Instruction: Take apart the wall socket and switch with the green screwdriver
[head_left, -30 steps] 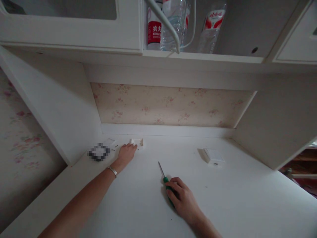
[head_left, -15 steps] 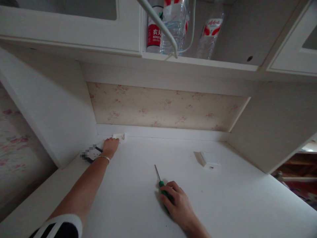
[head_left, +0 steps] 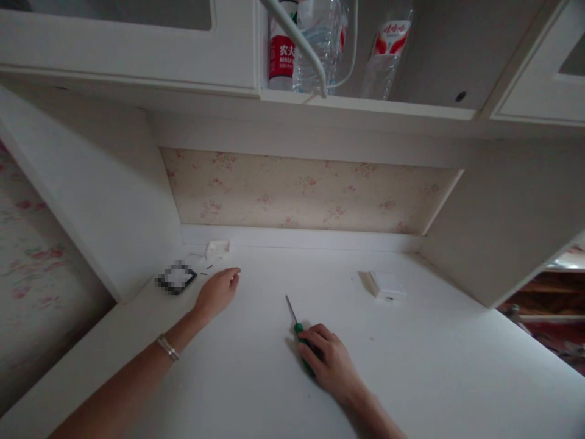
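Note:
A screwdriver (head_left: 299, 332) with a green handle lies in my right hand (head_left: 331, 363), its thin metal shaft pointing away from me over the white desktop. My fingers are closed round the handle. Over the left side of the desk is my left hand (head_left: 218, 291), its fingers curled together; whether something small is in them I cannot make out. Just beyond it are two small dark slim pieces (head_left: 209, 267) and a small white box-like piece (head_left: 218, 249) by the back edge. Left of that hand lies a black-edged flat object (head_left: 177, 278), its surface blurred out.
A white square switch-like box (head_left: 387, 285) sits at the right of the white desktop (head_left: 256, 378). Overhead, a shelf holds plastic bottles (head_left: 388, 52), with a white bent tube (head_left: 297, 42) hanging in front. White side panels (head_left: 516, 207) bound the desk.
My left hand has drawn back from the white piece at the back edge, toward me and to the right, uncovering it and the small dark pieces. The right hand keeps its hold on the screwdriver.

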Available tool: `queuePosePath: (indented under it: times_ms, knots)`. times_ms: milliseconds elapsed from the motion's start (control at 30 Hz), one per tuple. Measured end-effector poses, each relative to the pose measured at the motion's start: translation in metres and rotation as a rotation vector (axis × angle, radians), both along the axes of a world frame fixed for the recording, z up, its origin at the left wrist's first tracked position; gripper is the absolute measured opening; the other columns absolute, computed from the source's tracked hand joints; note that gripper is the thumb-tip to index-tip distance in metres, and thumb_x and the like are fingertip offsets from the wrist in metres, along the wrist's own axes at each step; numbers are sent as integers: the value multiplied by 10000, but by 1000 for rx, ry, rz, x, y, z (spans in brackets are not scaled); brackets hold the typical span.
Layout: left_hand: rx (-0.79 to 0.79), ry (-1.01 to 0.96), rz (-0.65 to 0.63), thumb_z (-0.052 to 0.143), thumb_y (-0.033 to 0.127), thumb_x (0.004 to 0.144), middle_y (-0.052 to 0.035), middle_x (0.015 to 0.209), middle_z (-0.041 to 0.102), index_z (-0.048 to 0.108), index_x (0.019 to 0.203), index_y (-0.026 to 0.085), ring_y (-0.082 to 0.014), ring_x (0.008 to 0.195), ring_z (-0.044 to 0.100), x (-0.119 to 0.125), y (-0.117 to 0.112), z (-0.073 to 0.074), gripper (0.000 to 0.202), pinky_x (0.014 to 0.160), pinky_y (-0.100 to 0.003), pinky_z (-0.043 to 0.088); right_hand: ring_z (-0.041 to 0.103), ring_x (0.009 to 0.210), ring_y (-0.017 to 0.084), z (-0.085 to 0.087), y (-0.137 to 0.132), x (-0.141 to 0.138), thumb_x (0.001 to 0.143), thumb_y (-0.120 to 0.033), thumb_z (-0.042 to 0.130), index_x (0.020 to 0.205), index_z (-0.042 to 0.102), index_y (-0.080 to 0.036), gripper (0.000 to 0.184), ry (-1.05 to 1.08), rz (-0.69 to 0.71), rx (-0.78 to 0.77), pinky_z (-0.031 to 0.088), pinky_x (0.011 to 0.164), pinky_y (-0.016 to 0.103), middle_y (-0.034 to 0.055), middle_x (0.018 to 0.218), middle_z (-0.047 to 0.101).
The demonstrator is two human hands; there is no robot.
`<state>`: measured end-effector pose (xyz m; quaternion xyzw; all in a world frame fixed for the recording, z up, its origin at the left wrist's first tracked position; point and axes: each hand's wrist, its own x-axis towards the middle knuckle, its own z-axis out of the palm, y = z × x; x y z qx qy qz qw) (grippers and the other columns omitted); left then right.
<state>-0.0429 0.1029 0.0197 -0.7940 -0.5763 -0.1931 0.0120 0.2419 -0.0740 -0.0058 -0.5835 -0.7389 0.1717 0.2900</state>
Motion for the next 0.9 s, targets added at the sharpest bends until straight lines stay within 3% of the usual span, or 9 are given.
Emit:
queuePosePath:
  times_ms: [100, 233, 367, 467, 533, 600, 700, 767, 900]
  knots:
    - [-140, -297, -84, 375, 351, 905, -32, 993, 708, 630, 1077, 190, -163, 856, 657, 15, -51, -14, 347, 794, -247, 488, 581, 915, 205, 4, -3, -5, 890, -484, 458, 1144, 610, -298, 350, -145, -6, 6, 399, 831, 347, 41, 993, 632]
    - [-277, -523, -144, 419, 388, 877, -24, 845, 711, 660, 992, 195, -168, 760, 651, 30, -96, -14, 329, 722, -250, 490, 593, 874, 230, 13, -4, -17, 855, -495, 495, 1249, 535, -325, 432, -294, 0, -1, 392, 809, 378, 34, 928, 658]
    - [-328, -572, -211, 415, 403, 887, -17, 797, 701, 663, 970, 199, -160, 692, 636, 41, -111, -13, 332, 678, -246, 481, 612, 844, 236, 16, -2, -27, 854, -558, 465, 1235, 554, -330, 454, -265, -32, 20, 394, 802, 381, 35, 906, 679]
    - [-370, -552, -258, 413, 382, 890, -26, 831, 706, 661, 994, 197, -168, 728, 643, 45, -112, -22, 327, 698, -255, 482, 620, 764, 190, 10, 5, -21, 893, -531, 407, 1223, 571, -302, 434, -78, -73, -15, 415, 727, 309, 20, 838, 686]
    - [-384, -529, -271, 416, 365, 890, -32, 879, 711, 664, 1002, 203, -175, 773, 648, 46, -113, -29, 317, 735, -267, 481, 591, 642, 160, 4, 15, -6, 911, -508, 363, 1215, 576, -257, 448, 69, -181, -52, 411, 611, 261, 3, 708, 648]
    - [-387, -507, -279, 417, 351, 892, -33, 905, 713, 667, 999, 209, -176, 796, 650, 46, -114, -32, 308, 758, -273, 477, 571, 625, 164, 2, 29, 18, 889, -503, 383, 1148, 605, -211, 449, 112, -365, 9, 420, 600, 267, 15, 712, 626]
    - [-375, -477, -298, 415, 337, 900, -26, 914, 712, 670, 991, 217, -169, 803, 648, 46, -119, -32, 296, 756, -268, 470, 573, 909, 235, 6, 49, 65, 817, -462, 477, 1095, 612, -177, 421, -60, -712, 200, 433, 798, 349, 113, 1089, 585]
    - [-350, -455, -310, 413, 325, 905, -23, 918, 709, 673, 975, 221, -167, 802, 644, 46, -121, -30, 288, 757, -268, 465, 497, 1085, 312, 13, 59, 97, 779, -463, 521, 1179, 559, -180, 492, -242, -927, 205, 389, 877, 441, 154, 1261, 471]
    - [-307, -455, -320, 401, 311, 914, -25, 911, 702, 667, 965, 222, -166, 786, 636, 45, -123, -28, 284, 747, -265, 458, 310, 1284, 354, 23, 73, 151, 762, -480, 540, 1293, 448, -205, 605, -424, -1002, 146, 277, 985, 518, 158, 1425, 275]
